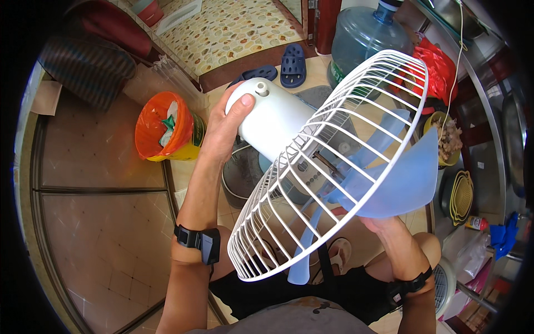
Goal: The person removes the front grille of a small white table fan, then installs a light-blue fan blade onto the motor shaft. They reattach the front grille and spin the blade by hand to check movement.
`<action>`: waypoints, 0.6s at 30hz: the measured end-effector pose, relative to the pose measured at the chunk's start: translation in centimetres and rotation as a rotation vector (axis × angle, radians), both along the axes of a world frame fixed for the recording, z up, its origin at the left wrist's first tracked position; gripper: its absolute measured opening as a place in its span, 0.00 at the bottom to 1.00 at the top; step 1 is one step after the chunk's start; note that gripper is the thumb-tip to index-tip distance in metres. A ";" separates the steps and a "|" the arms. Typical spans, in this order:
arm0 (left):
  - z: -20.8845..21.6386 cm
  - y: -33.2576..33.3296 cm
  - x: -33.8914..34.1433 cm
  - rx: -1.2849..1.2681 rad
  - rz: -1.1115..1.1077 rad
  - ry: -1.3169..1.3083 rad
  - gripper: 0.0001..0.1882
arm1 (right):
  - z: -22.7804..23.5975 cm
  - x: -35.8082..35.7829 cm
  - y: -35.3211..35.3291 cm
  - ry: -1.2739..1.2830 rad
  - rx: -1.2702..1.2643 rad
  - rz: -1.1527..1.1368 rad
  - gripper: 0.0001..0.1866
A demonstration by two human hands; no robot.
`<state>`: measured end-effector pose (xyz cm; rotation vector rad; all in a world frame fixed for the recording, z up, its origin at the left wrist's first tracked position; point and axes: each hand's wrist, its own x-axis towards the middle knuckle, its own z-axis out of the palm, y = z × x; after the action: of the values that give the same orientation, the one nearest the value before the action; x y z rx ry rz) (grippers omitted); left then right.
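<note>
My left hand [228,121] grips the white motor housing [275,119] of an electric fan, thumb on top near a small knob. A white wire fan guard [409,146] is joined to the housing and tilts to the right. Through the wires a brownish metal shaft [327,164] shows, pointing toward the hub of the translucent blue fan blade [397,186]. Whether the hub sits on the shaft I cannot tell. My right hand [380,222] is closed on the fan blade from below, its fingers partly hidden behind the blade and guard.
An orange-lined yellow bin [177,133] stands at the left beside brown sliding panels [100,150]. Blue slippers [293,65] and a large water bottle [364,42] lie beyond. Metal shelving [495,72], a red bag [439,64] and yellow baskets [460,197] line the right side.
</note>
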<state>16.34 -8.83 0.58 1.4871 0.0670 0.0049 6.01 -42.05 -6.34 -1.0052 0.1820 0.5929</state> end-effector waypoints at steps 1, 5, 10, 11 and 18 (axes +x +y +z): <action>0.0 0.0 0.0 0.002 -0.001 0.001 0.41 | 0.7 0.0 0.1 0.012 -0.019 0.020 0.35; 0.1 0.0 0.0 0.006 -0.007 0.003 0.42 | 2.7 0.4 0.6 0.076 -0.018 0.045 0.31; -0.1 0.1 0.2 0.007 0.002 0.008 0.44 | 3.5 0.7 0.6 0.094 -0.038 0.121 0.28; -0.2 0.1 0.2 0.015 0.008 0.012 0.44 | 3.5 0.7 0.6 0.113 -0.056 0.121 0.28; -0.5 0.2 0.4 0.025 0.011 -0.005 0.46 | 3.9 0.8 0.7 0.088 0.001 0.156 0.27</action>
<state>16.78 -8.63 0.05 1.5115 0.0715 0.0181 6.83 -41.32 -2.49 -0.9989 0.1820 0.7801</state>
